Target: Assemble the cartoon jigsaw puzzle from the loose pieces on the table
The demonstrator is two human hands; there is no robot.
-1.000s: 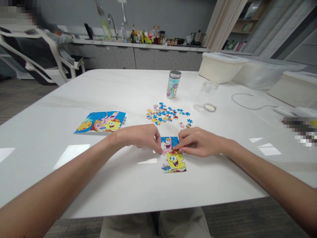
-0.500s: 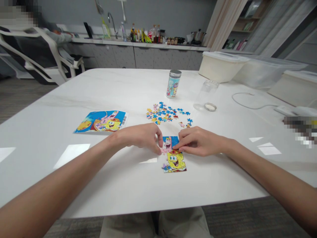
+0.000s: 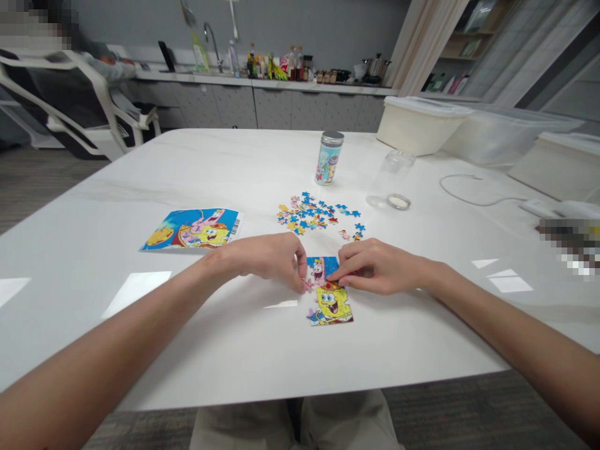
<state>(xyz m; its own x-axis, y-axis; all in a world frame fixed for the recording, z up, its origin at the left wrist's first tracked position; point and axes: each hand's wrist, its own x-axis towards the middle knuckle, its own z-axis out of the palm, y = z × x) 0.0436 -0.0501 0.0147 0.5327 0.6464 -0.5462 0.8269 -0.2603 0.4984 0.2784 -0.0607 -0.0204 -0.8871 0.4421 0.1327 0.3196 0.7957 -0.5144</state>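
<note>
A partly joined jigsaw puzzle (image 3: 334, 303) lies flat before me, with a yellow sponge figure and a pink starfish face on a blue ground. At its left edge my left hand (image 3: 280, 262) is closed in a pinch on a small pink puzzle piece (image 3: 308, 285). My right hand (image 3: 372, 267) has its fingers curled, the index fingertip and thumb pressing on the puzzle's right side. Beyond both hands lies a pile of loose puzzle pieces (image 3: 307, 215), mostly blue, yellow and pink. A picture sheet (image 3: 197, 228) with the same figures lies left of the pile.
A printed tin with a silver lid (image 3: 330, 159) stands behind the pile. Right of it are a clear jar (image 3: 392, 175) on its side and a round lid (image 3: 398, 201). Storage boxes (image 3: 417, 125) and a cable (image 3: 469, 203) occupy the right. Someone sits near the chair (image 3: 75, 100).
My left fingers have shifted very slightly, and more of the pink piece shows at their tips beside the puzzle. My right hand stays on the puzzle.
</note>
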